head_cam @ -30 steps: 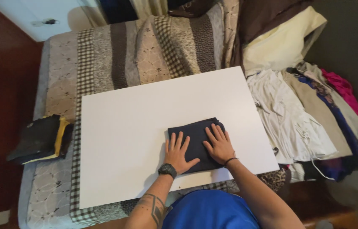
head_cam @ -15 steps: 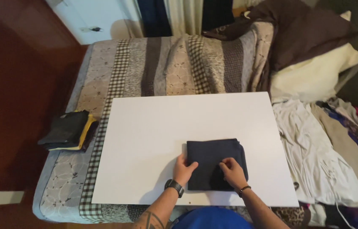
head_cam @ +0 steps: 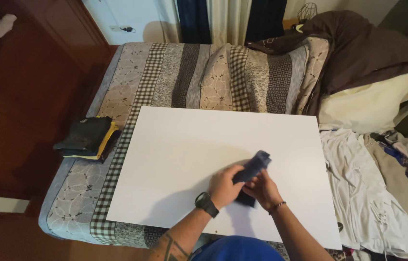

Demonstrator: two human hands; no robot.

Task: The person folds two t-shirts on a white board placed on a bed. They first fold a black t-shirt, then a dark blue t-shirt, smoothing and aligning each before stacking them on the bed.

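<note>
My left hand (head_cam: 224, 186) and right hand (head_cam: 262, 189) hide most of the folded dark cloth (head_cam: 253, 166), fingers clamped on it above the white surface (head_cam: 180, 145). Bare board lies from nine to twelve o'clock.

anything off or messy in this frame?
Mostly tidy. The unfolded clothes sprawl loose and crumpled at the bed's right, unlike the neat folded stack at left. Left hand and right hand grip the folded dark garment.
</note>
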